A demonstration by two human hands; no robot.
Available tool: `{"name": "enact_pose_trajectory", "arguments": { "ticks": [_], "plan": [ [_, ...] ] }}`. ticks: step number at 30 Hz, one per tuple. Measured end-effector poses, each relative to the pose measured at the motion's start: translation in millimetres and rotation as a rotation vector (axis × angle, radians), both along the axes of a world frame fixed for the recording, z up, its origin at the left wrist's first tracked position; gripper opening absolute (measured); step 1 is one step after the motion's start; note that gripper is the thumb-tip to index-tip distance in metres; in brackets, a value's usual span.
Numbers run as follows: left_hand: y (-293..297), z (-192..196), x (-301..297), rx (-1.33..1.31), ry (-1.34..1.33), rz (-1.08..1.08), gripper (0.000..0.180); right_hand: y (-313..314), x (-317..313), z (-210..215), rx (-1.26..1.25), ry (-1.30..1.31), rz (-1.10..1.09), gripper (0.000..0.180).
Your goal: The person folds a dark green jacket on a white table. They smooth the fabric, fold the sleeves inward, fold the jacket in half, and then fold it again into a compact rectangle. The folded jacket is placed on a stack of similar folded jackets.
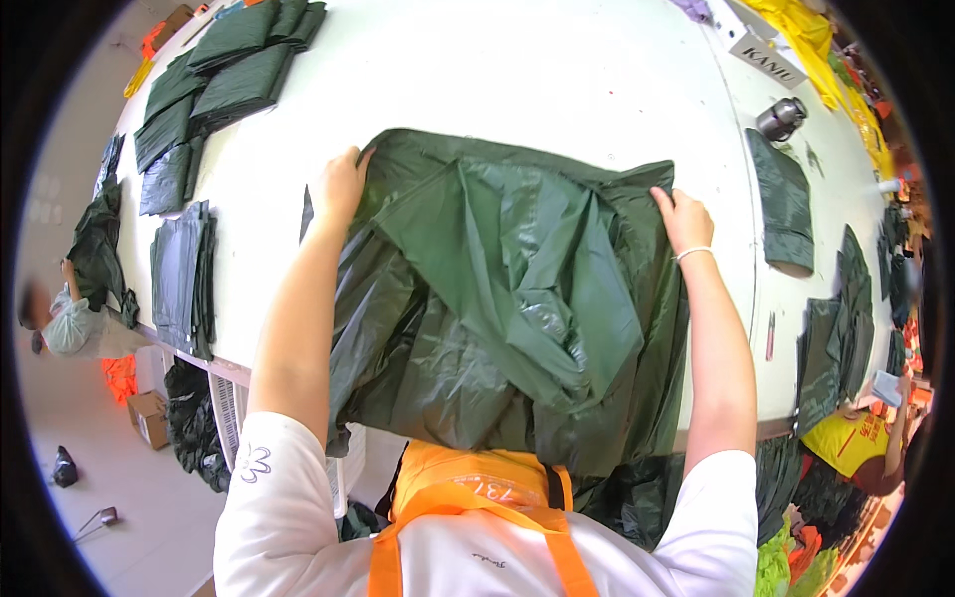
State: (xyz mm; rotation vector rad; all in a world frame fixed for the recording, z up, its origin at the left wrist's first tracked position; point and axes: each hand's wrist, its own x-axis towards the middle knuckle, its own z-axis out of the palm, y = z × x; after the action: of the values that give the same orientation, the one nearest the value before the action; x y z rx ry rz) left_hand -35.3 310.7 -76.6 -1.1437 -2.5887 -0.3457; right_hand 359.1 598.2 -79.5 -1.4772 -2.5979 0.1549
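Dark green rain poncho [497, 289] spread crumpled over near half of white table [557, 70], both hands at far corners.

Left hand [341, 186] pinching far-left corner of poncho, fingers closed over folded edge; right hand [684, 219] gripping far-right corner, fingers curled shut on fabric, thin white bracelet [693, 253] at wrist. Long axis running left to right between hands; far edge pulled roughly straight, near part hanging off table edge toward orange apron [477, 497]. Folded flap lying diagonally across middle, pointing toward near right. Stacks of folded green ponchos [214, 85] well apart at far left; another folded piece [786, 204] at right, near a metal flask [781, 117].
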Motion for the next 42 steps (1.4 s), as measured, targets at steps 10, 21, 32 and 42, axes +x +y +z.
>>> {"name": "enact_pose_trajectory", "arguments": {
  "ticks": [10,21,32,42],
  "plan": [
    [30.9,-67.3,1.8,-0.067,-0.432,0.384,0.059,18.8,-3.3,-77.0,-0.115,0.072,-0.096,0.043],
    [-97.1,18.2,199.4,-0.484,-1.953,-0.222,0.046,-196.0,77.0,26.0,-0.844,0.356,-0.027,0.024],
    [-118.8,16.9,256.2,0.825,-2.419,0.007,0.014,-240.9,-3.7,66.9,-1.595,1.703,-0.548,0.042],
    [-99.0,26.7,262.9,1.013,-1.863,0.372,0.029,-221.8,26.7,36.0,-0.158,-0.157,-0.184,0.062]
  ]
}}
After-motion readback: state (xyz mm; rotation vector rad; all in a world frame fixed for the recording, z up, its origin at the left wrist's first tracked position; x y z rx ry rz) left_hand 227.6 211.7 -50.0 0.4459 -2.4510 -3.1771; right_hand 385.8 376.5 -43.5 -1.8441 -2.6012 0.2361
